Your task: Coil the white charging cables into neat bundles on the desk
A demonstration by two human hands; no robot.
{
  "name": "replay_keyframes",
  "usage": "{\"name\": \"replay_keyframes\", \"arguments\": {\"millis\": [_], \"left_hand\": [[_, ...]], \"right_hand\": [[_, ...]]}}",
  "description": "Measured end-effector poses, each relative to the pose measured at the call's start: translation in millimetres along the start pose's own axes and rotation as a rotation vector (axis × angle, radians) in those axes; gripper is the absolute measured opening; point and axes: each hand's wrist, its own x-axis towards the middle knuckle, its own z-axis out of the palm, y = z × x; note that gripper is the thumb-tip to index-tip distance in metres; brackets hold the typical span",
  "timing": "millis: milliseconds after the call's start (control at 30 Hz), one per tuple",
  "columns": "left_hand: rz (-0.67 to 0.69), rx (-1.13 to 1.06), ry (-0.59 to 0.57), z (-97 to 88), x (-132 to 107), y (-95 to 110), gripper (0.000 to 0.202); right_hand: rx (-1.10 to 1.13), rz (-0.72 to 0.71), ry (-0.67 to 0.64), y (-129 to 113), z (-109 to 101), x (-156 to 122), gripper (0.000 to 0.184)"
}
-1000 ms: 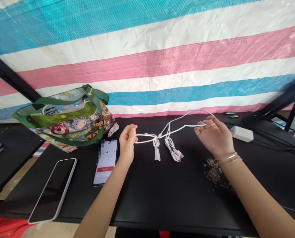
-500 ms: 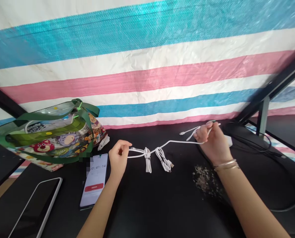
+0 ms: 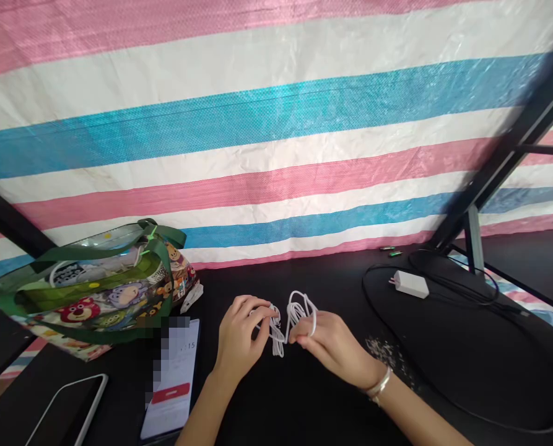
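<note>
My left hand [image 3: 244, 331] is closed, thumb and fingers pinching part of a loose white charging cable [image 3: 286, 331]. My right hand [image 3: 325, 341], with metal bangles at its wrist, grips another stretch of the same cable, which loops up over its fingers. Between the hands, a tied white cable bundle [image 3: 278, 349] lies on the black table, partly covered by the left fingers. A second coiled white cable [image 3: 296, 311] shows just behind the right hand, partly hidden by it. Where the loose cable's ends lie cannot be made out.
At left stand a green-handled cartoon bag [image 3: 118, 297], a lit phone [image 3: 174, 384] and a dark-screened phone [image 3: 69, 409]. A white charger [image 3: 410, 284], a black cord [image 3: 387, 322], two small batteries [image 3: 396, 254] and scattered crumbs [image 3: 387, 353] lie right. A striped sheet [image 3: 276, 186] hangs behind.
My right hand has come left and nearer from the far right, bringing the stretched cable into a loop beside my left hand. The view has tilted upward.
</note>
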Motion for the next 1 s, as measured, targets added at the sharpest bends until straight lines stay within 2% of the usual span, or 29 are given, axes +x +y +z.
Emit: {"name": "replay_keyframes", "arguments": {"millis": [100,267,367,433,533,600,700,867,1000], "left_hand": [[0.000,-0.082,-0.092,2.0,-1.7,2.9,0.025],[-0.074,-0.103,-0.227,7.4,-5.2,4.7,0.032],[-0.079,-0.085,-0.248,8.6,-5.2,4.2,0.030],[-0.050,-0.075,-0.237,8.7,-4.9,3.7,0.021],[-0.030,-0.081,-0.190,8.0,-4.7,3.4,0.017],[-0.048,-0.098,-0.156,7.6,-4.9,3.4,0.019],[-0.095,-0.138,-0.092,6.8,-5.6,3.2,0.021],[-0.152,-0.241,0.053,3.9,-6.8,1.2,0.020],[-0.367,-0.380,0.196,1.4,-6.9,-2.0,0.014]], "right_hand": [[-0.021,-0.082,-0.090,-8.2,14.2,-4.1,0.053],[0.001,-0.116,-0.238,-12.3,35.1,-11.7,0.041],[0.036,-0.098,-0.288,-13.6,41.4,-13.9,0.041],[0.082,-0.089,-0.264,-15.5,41.5,-13.4,0.051],[0.184,-0.086,-0.158,-18.2,36.0,-10.4,0.066],[0.252,-0.062,-0.057,-17.9,30.0,-8.1,0.067],[0.305,0.011,0.093,-12.9,20.6,-5.2,0.058],[0.251,0.158,0.351,2.4,9.9,-2.7,0.042],[0.231,0.257,0.542,14.3,3.2,-2.6,0.032]]}}
